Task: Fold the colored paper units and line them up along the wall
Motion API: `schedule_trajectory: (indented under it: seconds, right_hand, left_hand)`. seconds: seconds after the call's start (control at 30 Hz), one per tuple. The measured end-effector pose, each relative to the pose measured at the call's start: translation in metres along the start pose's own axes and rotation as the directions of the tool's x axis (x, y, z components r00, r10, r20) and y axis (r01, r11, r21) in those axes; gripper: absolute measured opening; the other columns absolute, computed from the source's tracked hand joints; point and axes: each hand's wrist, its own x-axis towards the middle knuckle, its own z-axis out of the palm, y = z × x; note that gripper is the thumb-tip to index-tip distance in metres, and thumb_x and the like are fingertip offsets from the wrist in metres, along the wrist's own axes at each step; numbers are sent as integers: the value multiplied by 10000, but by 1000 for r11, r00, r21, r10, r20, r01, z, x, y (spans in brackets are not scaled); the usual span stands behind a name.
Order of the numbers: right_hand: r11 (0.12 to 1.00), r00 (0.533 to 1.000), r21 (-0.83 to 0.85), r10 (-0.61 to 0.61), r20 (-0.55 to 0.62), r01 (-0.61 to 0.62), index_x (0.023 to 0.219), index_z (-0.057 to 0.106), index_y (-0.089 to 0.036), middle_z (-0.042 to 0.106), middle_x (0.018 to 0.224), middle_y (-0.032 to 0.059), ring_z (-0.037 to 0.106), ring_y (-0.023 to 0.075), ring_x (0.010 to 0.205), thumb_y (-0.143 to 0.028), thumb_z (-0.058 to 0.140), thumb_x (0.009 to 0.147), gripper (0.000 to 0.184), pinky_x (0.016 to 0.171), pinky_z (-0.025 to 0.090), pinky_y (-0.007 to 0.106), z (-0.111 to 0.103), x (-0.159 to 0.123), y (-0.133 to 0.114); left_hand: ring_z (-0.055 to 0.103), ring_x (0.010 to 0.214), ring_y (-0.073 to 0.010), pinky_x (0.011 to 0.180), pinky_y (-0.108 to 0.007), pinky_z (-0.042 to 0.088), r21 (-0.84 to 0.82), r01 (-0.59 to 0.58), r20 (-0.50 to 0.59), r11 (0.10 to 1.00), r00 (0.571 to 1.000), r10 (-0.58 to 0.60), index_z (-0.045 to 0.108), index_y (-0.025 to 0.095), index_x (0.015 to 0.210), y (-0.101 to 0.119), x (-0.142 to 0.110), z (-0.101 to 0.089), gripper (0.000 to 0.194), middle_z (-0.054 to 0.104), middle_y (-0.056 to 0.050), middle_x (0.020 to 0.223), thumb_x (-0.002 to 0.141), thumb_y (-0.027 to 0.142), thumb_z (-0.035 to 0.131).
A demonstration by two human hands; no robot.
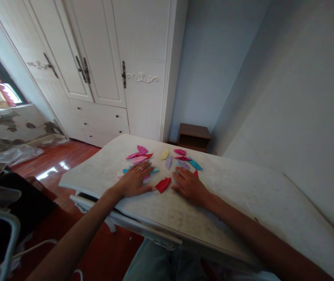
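Note:
My left hand (136, 180) lies palm down with fingers spread, over blue and pink folded papers that it partly hides. A ring shows on one of its fingers. My right hand (190, 186) rests palm down on the table with its fingers apart. Between the two hands lies a red folded paper (163, 185), near the left thumb tip. Beyond them are a yellow folded paper (165, 155), a lavender one (168, 162), and several pink ones, such as the magenta one (142, 149). Right of the right fingers sits a blue folded paper (196, 164); another red one (196, 174) is partly hidden.
The white table (242, 203) has an open drawer (143, 228) at its front edge, above my legs. A white wardrobe (143, 47) stands behind, and a brown nightstand (194, 134) is in the corner. To the left are a metal tube frame (13, 226) and plastic wrapping (17, 154).

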Motion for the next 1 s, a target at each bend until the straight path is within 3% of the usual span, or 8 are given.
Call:
schedule_trajectory:
  seconds: [0.17,0.27,0.37,0.5,0.63,0.7,0.83,1.0]
  right_hand:
    - [985,988,-107,130,-81,-138,1312,587,-82,455,1445,223,442,346,1338,-513,409,971,578,1114,352,543,-14,-59,39]
    - [967,969,-119,209,-135,-226,1311,586,-101,479,1432,200,462,339,1318,-490,417,966,546,1122,333,558,-22,-81,49]
    - [943,943,-87,308,-124,-320,1351,537,-56,489,1414,221,475,341,1308,-458,439,948,578,1124,345,538,-22,-85,42]
    - [950,951,48,308,12,-308,1406,472,-29,445,1443,248,447,344,1340,-464,499,919,654,1111,384,512,-17,-69,12]
    - [975,996,203,91,-15,-86,1451,439,-112,405,1492,195,398,304,1384,-423,526,926,617,1124,371,495,-17,-39,-11]
    - [971,995,224,91,-49,-78,1434,460,-97,413,1486,197,401,300,1379,-376,552,914,597,1135,350,488,-18,-20,-7]
    - [930,962,272,269,-42,-248,1329,549,-13,518,1383,224,466,299,1314,-247,563,890,498,1147,314,447,-18,13,22]
    - [894,956,366,291,-31,-260,1239,628,-107,633,1248,160,596,255,1156,-259,572,897,379,1032,439,406,-19,35,44]
  left_hand:
    - [494,1291,-312,1080,-483,402,42,100,-184,994,979,-90,573,104,1308,-6,-4,-5,545,537,-192,1371,973,499,404]
    - [436,1337,-308,1097,-489,372,74,99,-293,992,953,-73,461,105,1409,5,-5,-6,566,471,-193,1434,985,472,385]
    - [363,1395,-309,1127,-477,335,79,32,-256,996,967,-11,412,104,1446,31,-6,-1,607,396,-191,1497,984,497,394]
    - [459,1331,-277,1127,-455,364,-26,-103,-42,994,994,102,522,137,1363,78,-7,8,529,534,-143,1392,994,498,403]
    - [501,1285,-247,1120,-457,383,-119,-182,-53,976,983,177,579,204,1304,104,-16,6,405,583,-97,1326,988,428,463]
    - [513,1267,-246,1094,-447,415,-125,-168,-88,978,984,157,623,218,1247,106,-25,4,350,558,-103,1351,990,396,465]
    - [502,1280,-272,1050,-451,460,-127,-79,-134,989,989,62,590,188,1290,101,-41,1,396,489,-150,1419,974,404,490]
    - [437,1347,-259,1098,-443,417,-238,2,-139,971,990,-36,451,144,1407,103,-26,1,524,424,-169,1474,979,446,467]
